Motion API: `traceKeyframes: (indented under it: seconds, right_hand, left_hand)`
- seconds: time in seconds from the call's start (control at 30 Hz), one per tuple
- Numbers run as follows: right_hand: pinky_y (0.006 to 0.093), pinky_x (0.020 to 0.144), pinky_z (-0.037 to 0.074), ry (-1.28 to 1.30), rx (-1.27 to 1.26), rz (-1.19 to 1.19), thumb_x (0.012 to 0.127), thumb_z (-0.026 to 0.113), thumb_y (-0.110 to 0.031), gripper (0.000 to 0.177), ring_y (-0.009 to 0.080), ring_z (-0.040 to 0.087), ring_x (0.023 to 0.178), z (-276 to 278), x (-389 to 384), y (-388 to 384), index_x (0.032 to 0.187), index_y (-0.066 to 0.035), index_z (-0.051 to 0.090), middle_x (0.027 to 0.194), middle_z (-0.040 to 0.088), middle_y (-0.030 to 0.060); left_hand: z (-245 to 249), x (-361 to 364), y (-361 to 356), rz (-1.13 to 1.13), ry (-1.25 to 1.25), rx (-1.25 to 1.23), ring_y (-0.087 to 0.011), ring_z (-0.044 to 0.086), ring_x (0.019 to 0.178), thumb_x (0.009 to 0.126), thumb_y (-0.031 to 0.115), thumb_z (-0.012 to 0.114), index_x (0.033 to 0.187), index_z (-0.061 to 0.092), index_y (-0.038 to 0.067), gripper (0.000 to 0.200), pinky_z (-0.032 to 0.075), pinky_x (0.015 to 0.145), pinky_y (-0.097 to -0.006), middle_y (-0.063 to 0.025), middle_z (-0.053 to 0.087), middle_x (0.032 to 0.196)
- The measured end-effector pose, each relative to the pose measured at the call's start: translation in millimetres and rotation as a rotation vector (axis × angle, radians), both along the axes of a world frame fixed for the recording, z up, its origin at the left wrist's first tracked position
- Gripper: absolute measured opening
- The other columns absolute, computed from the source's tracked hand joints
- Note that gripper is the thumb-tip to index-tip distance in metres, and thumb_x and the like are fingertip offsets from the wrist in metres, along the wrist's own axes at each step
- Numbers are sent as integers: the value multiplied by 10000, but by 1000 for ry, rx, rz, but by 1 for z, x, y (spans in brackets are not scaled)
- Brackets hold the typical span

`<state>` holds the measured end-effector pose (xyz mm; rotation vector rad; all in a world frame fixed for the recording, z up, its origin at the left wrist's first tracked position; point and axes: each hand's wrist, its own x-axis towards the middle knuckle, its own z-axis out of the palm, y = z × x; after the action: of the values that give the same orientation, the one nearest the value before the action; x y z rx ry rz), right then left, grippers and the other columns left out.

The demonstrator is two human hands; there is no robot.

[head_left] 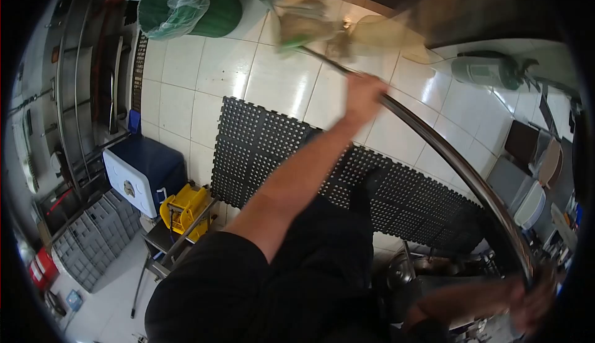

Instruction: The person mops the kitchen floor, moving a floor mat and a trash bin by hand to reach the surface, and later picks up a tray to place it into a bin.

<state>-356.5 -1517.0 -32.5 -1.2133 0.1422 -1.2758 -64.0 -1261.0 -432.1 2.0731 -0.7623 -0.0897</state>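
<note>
A mop [449,147] with a long metallic handle runs diagonally across the view, from the lower right up to the floor near the top. Partway down the handle, the fingers of my left hand [364,97] are wrapped around it, with that arm stretched forward. At the lower right my right hand [532,299], smeared by motion, grips the handle's near end. The mop's head, a green clamp [294,42] with beige strands, is blurred and lies against the white tiled floor [276,79].
A black perforated mat [260,135] covers the floor before me. Around it are a green bin [217,11] with a clear liner, a green cylinder [486,71], a blue cooler [158,163] with a white lid, a yellow mop wringer [192,203] and a grey crate [96,237].
</note>
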Motion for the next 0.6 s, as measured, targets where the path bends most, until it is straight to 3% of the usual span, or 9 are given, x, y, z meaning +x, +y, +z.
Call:
traceKeyframes:
  seconds: [0.03,0.07,0.13,0.23,0.27,0.33,0.47,0.57,0.6]
  right_hand:
    - [391,824,448,67,53,91,992,518,-353,393,153,555,654,-27,16,12,666,-134,506,651,541,6]
    - [408,835,455,137,101,159,998,522,-331,379,166,553,661,-55,34,28,682,-123,506,654,534,14]
    - [441,857,469,283,193,278,1011,530,-285,351,191,548,676,-105,67,69,714,-100,508,660,519,30]
    - [490,891,490,429,312,410,1031,541,-216,311,228,540,699,-157,70,130,762,-65,511,669,498,54]
    - [507,902,497,438,349,413,1038,545,-194,297,241,538,707,-168,49,143,777,-54,512,671,491,62]
    - [516,837,501,396,447,365,1013,560,-199,312,236,517,673,-170,-22,147,742,-64,484,647,479,51]
    - [468,786,479,394,407,90,950,582,-235,273,214,494,610,-93,-178,93,733,-127,457,611,476,8]
    - [213,472,361,333,182,-74,925,623,-159,244,33,428,430,11,-267,43,740,-174,464,556,464,-95]
    - [204,471,351,281,140,-90,911,623,-136,252,33,424,423,45,-291,33,719,-177,465,526,448,-94]
  left_hand:
    - [-10,24,31,58,98,104,-297,645,971,703,66,715,753,722,167,113,387,976,-454,-38,715,839]
    - [-34,45,62,132,80,178,-307,650,955,746,103,728,767,726,150,51,411,954,-474,-73,705,825]
    - [-58,78,119,191,119,406,-368,651,883,816,228,755,728,668,81,192,495,784,-509,-139,671,797]
    - [-99,73,176,83,52,947,-373,671,956,790,373,787,959,668,92,349,537,861,-460,-165,691,987]
    - [-95,54,178,17,-13,886,-347,667,918,828,417,770,850,662,90,346,503,895,-501,-129,690,896]
    - [-82,-3,165,-64,62,1000,-285,604,1130,873,382,738,887,673,139,252,341,1066,-617,-63,675,1035]
    - [-21,-146,53,-345,123,759,-283,631,1039,869,290,729,849,688,164,134,328,1111,-567,-51,677,925]
    - [41,-258,-61,-532,110,502,-282,647,972,869,289,729,823,688,151,151,301,1133,-620,-54,675,883]
    - [56,-293,-97,-582,132,390,-286,654,949,876,310,725,817,692,153,171,301,1129,-628,-58,677,866]
